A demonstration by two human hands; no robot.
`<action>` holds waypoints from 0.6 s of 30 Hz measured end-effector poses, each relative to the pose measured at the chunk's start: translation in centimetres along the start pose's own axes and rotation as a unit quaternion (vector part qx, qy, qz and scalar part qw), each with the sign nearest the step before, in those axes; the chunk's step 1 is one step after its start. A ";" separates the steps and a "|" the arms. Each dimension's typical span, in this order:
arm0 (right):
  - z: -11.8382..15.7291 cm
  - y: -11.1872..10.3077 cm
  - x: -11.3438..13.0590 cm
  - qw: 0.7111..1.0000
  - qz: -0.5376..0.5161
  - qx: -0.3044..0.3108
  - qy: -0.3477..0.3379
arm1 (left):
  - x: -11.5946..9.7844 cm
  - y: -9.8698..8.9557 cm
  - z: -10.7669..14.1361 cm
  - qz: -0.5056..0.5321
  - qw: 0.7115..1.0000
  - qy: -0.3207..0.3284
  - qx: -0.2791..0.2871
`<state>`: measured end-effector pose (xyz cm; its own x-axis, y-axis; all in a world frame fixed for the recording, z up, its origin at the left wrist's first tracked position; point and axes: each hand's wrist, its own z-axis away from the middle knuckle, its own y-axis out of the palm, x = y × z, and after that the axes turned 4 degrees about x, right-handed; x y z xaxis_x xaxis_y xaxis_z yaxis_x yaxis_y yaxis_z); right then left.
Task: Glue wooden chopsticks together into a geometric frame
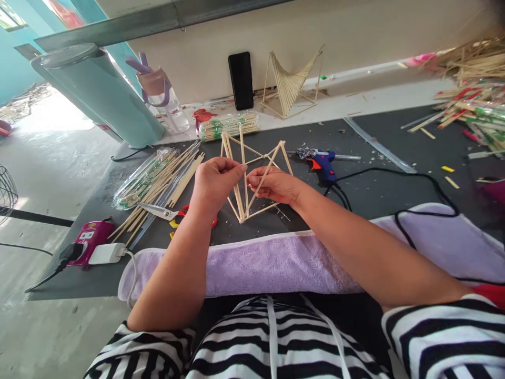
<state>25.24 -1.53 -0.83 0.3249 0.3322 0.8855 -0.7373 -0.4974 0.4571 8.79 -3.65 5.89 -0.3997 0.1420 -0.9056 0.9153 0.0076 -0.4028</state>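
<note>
A frame of thin bamboo sticks (260,212) stands on the dark table in front of me, its sticks joined at the corners. My left hand (216,181) is closed in a pinch at an upright bamboo stick (243,152) on the near side of the frame. From the right, my right hand (274,185) reaches inside the frame, behind a slanting stick. Its curled fingertips are at the same upright stick, just below the left fingertips. Red-handled scissors (158,211) lie partly hidden behind my left wrist. A blue glue gun (323,164) rests beyond my right forearm.
Loose sticks (158,187) and a wrapped stick bundle (229,125) lie left and behind. A finished-looking stick model (292,84) and a phone (240,81) stand by the wall. A purple towel (268,266) lines the near edge. The glue gun's black cord (394,171) loops rightward.
</note>
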 end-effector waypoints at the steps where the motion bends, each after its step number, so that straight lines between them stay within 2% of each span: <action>1: -0.1 0.0 0.0 1.000 0.003 0.009 0.000 | 0.1 0.0 -0.1 0.001 1.000 0.001 -0.002; 10: -1.6 -0.1 -0.6 0.999 0.001 0.043 -0.023 | 0.2 0.0 -0.3 -0.005 1.000 0.021 -0.008; 15: -1.9 0.1 -0.8 0.999 -0.011 0.030 -0.033 | 0.5 -0.1 -0.4 -0.019 0.999 0.026 -0.011; 18: -1.8 0.3 -0.6 0.999 -0.009 0.010 -0.040 | 0.7 -0.4 -0.5 -0.023 0.998 0.057 -0.030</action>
<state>23.78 -0.42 -1.41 0.3849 0.2773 0.8803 -0.7196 -0.5072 0.4744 8.20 -3.06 5.50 -0.4366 0.2517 -0.8637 0.8985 0.0747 -0.4325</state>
